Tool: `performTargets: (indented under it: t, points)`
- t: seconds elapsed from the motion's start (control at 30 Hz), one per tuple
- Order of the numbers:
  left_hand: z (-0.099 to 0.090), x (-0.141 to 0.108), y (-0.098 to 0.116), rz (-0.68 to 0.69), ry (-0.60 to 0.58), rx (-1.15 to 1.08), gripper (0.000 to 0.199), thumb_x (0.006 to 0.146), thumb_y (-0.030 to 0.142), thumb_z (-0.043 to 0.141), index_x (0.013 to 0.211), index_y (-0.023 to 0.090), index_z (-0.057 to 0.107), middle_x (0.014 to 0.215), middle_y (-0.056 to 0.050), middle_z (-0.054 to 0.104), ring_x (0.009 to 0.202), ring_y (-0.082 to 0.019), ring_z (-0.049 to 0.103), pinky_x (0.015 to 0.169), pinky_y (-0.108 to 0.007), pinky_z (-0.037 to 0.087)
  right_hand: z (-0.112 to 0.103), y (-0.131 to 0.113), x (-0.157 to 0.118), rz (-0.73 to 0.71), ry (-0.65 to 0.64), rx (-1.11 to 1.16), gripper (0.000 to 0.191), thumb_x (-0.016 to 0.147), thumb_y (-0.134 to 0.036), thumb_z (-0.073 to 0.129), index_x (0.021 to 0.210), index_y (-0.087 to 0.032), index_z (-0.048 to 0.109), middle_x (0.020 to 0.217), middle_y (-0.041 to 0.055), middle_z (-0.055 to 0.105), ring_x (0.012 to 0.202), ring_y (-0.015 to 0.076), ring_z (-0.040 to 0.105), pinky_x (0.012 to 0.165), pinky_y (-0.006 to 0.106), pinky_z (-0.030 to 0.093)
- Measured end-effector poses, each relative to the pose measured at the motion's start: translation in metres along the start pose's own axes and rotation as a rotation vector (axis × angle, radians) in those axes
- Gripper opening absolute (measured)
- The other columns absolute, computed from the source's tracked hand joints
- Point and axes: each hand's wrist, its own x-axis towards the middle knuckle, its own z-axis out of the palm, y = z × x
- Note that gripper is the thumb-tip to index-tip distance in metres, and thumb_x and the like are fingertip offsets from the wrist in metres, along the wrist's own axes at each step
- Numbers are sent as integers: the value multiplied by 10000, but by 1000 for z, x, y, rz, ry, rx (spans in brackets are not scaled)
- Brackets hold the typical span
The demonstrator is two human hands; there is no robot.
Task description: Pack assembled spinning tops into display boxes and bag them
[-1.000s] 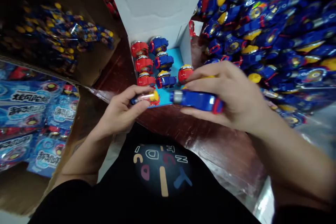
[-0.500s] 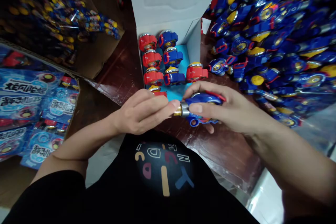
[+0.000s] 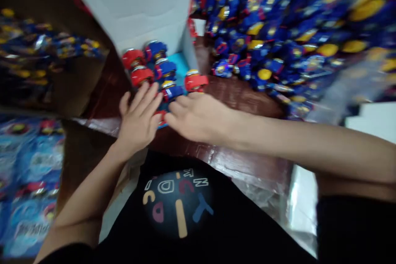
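My left hand (image 3: pixel 137 121) lies over the near left part of a white open box (image 3: pixel 148 4), its fingers spread, touching or just above the red toys there. Beside it my right hand (image 3: pixel 198 117) is at the box's near side, fingers curled downward; anything under them is hidden. Inside the box stand red toys (image 3: pixel 142 76) in a left column and blue toys (image 3: pixel 166 70) in a column beside it. A single red toy (image 3: pixel 196 81) sits to the right, just beyond my right hand. Light blue lining (image 3: pixel 180 62) shows between the toys.
A large blurred heap of blue and yellow toys (image 3: pixel 262 29) covers the right side. At the left, a cardboard box (image 3: pixel 83 78) holds small blue-yellow pieces, with blue printed packages (image 3: pixel 34 161) nearer. Clear plastic (image 3: pixel 334 74) lies at the right.
The blue toy that both hands held up is out of sight. Both hands have moved to the box; the left has opened out. The whole view has shifted, with the box further left.
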Motion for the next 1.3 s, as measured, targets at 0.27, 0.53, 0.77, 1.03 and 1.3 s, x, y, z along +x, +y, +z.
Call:
performTargets:
  t: [0.27, 0.53, 0.77, 1.03, 1.3]
  points:
    - [-4, 8, -16, 64, 20, -8, 667, 1110, 371, 483, 1737, 567, 366, 1807, 118, 363, 1706, -402, 339, 1404, -715, 197, 2, -17, 11, 143, 58, 124, 495, 1140, -77, 251, 1208, -106, 741, 1216, 162, 814, 1044, 262, 758, 815, 399, 527]
    - [4, 8, -4, 48, 107, 64, 559, 1142, 345, 473, 1694, 417, 526, 1765, -1, 481, 1686, -348, 410, 1402, -632, 242, 17, -14, -3, 68, 54, 164, 451, 1169, -117, 273, 1162, -128, 724, 1173, 148, 795, 1055, 237, 703, 861, 384, 479]
    - [-6, 7, 4, -5, 112, -25, 479, 1179, 409, 440, 1613, 319, 620, 1717, -75, 555, 1663, -316, 458, 1392, -624, 311, 23, 0, -1, 113, 89, 168, 431, 1186, -172, 293, 1342, -137, 693, 1296, 145, 734, 1185, 260, 658, 991, 403, 513]
    - [-17, 14, 34, 153, 74, 98, 622, 1126, 327, 547, 1714, 492, 427, 1763, 78, 494, 1663, -337, 454, 1427, -709, 260, 37, 12, -50, 255, 280, 325, 397, 1193, -309, 429, 1487, -161, 650, 1539, 136, 639, 1408, 256, 589, 1190, 422, 518]
    - [-19, 35, 56, 268, 87, 66, 745, 981, 252, 787, 1644, 498, 552, 1604, 34, 666, 1531, -427, 595, 1341, -820, 302, 109, 29, -258, 1217, -250, 94, 422, 1102, -379, 536, 1222, -68, 795, 1249, 289, 687, 1227, 440, 564, 968, 561, 507]
